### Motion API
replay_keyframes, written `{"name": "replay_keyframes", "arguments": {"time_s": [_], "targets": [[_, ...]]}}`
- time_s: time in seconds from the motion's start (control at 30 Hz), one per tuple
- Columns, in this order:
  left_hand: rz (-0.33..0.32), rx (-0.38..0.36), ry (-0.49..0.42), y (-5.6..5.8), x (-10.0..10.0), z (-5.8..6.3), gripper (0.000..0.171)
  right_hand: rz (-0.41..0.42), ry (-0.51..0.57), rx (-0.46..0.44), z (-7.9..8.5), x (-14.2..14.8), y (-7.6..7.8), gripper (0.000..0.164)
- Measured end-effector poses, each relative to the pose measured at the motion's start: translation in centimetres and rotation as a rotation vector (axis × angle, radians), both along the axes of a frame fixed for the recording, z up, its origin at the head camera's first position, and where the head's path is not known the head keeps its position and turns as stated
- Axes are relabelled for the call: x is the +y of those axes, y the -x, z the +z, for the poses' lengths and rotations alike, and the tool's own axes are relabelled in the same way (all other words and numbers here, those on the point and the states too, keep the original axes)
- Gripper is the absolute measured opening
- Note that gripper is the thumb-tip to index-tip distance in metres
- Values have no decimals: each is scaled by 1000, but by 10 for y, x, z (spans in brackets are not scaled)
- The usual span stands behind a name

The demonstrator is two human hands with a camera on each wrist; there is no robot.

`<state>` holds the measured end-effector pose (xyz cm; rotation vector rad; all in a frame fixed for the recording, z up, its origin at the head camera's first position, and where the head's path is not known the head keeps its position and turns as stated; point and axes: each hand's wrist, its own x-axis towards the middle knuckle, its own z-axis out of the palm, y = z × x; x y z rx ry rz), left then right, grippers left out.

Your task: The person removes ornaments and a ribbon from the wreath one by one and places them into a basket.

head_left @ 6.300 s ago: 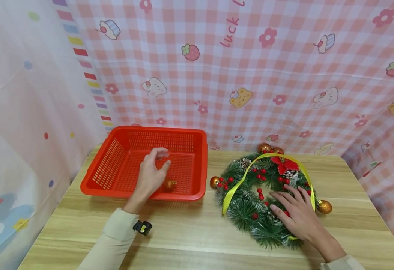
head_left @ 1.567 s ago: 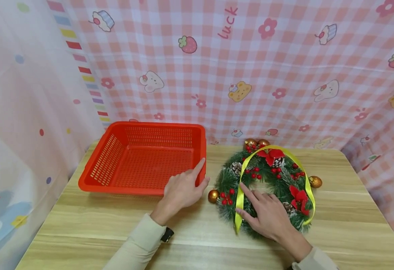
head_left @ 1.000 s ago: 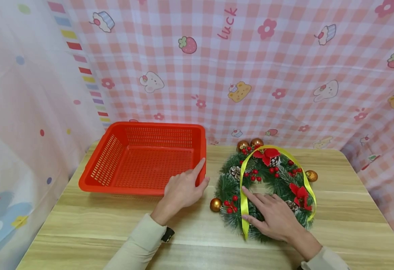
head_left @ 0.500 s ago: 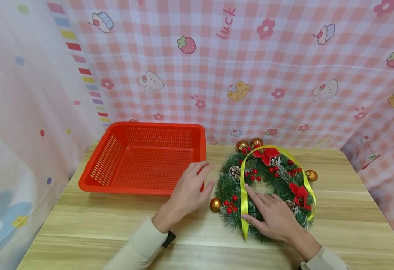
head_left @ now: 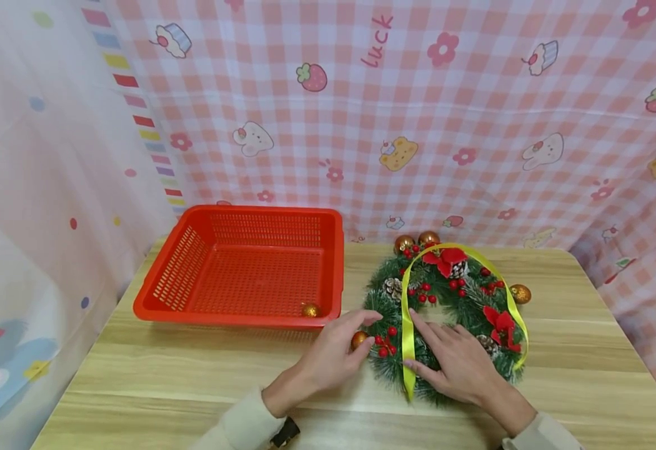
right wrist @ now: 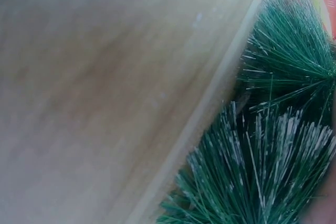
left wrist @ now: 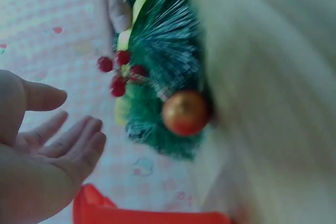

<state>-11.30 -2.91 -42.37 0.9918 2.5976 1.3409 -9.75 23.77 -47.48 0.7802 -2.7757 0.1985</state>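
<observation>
Wreath | bristly green, ring-shaped | left hand released (smooth gold ball beside) | right hand resting loosely atop

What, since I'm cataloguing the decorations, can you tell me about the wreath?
The round wreath lies flat on the wood-grain table, right of the red basket in the head view. Its green, plastic-looking needles have whitish tips. Glossy red berries, frosted pinecones and red, fabric-like poinsettias decorate it; four gold baubles sit around its outer edge. A yellow ribbon arcs across it. The right hand rests on its near side; whether the left hand touches it is unclear.
</observation>
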Motion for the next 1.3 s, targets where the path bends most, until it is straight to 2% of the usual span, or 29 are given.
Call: {"name": "replay_keyframes", "arguments": {"time_s": [0.17,0.33,0.5,0.67,0.87,1.3], "targets": [[49,-155,69,-3,1,-15,52,0,-5,10,-1,0,0,84],[71,-190,107,2,3,-28,57,-6,-10,2,-1,-1,0,83],[95,-216,115,9,6,-35,52,-5,-13,3,-2,-1,0,81],[112,-199,120,13,8,-42,42,2,-8,15,-1,-2,1,81],[111,-176,82,14,7,-46,31,5,-10,26,0,-2,2,81],[139,-182,-98,0,7,-46,25,-3,-5,21,-2,-1,1,80]]}}
